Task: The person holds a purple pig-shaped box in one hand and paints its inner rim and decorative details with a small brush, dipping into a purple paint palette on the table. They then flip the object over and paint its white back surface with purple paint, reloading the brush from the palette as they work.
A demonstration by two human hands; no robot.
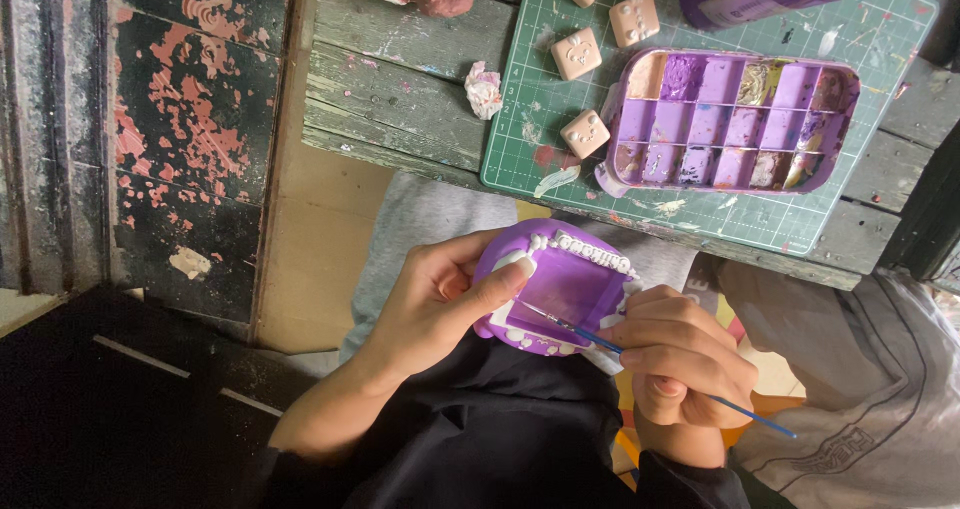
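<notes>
From the head view, I saw my left hand (pixel 440 299) wrapped round the purple plaster piece (pixel 560 287), thumb pressed on its rim, tilting it to face me. My right hand (pixel 680 354) pinched a thin blue brush (pixel 700 394), tip on the piece's flat panel. Above the piece sat the paint tray (pixel 735 119) on the green mat (pixel 700 209), handy on the bench (pixel 400 89).
</notes>
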